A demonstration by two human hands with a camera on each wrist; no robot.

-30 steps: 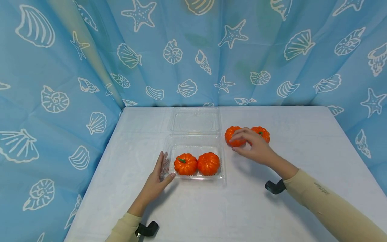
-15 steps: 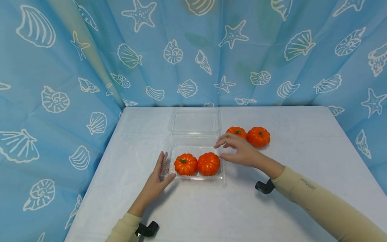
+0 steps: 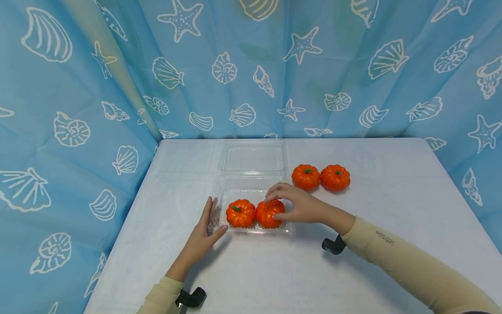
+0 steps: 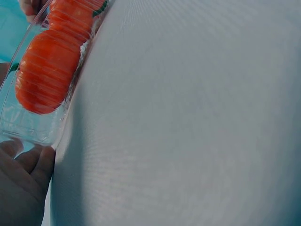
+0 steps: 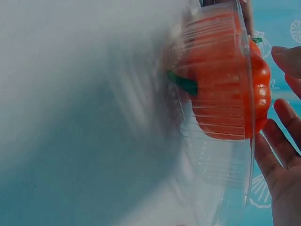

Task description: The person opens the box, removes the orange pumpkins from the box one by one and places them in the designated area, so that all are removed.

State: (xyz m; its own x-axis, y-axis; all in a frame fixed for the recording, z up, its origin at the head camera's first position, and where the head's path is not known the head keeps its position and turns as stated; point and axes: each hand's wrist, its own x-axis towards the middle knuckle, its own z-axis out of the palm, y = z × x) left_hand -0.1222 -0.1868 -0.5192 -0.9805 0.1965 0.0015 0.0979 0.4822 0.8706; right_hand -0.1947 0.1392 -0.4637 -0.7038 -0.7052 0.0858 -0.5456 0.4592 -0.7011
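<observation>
Two orange toy pumpkins sit side by side in a clear plastic clamshell box (image 3: pixel 251 181). The left pumpkin (image 3: pixel 240 213) has its green stem upward. The right pumpkin (image 3: pixel 268 213) lies stem down, its stem (image 5: pixel 182 83) showing through the box wall in the right wrist view. My right hand (image 3: pixel 296 204) hovers around the right pumpkin, thumb in front and fingers behind. In the right wrist view the thumb stands apart from it and the fingertips are right at its edge. My left hand (image 3: pixel 202 237) rests against the box's left side, fingers straight, thumb at the front corner.
Two more pumpkins, one nearer the box (image 3: pixel 306 177) and one farther right (image 3: pixel 335 178), stand stem up on the white table (image 3: pixel 372 209). The box's lid (image 3: pixel 254 158) lies folded back. A blue shell-print curtain (image 3: pixel 251 96) hangs behind the table.
My right hand has moved left and toward me, from over the two loose pumpkins to the right pumpkin in the box. The left hand, box and pumpkins have stayed put.
</observation>
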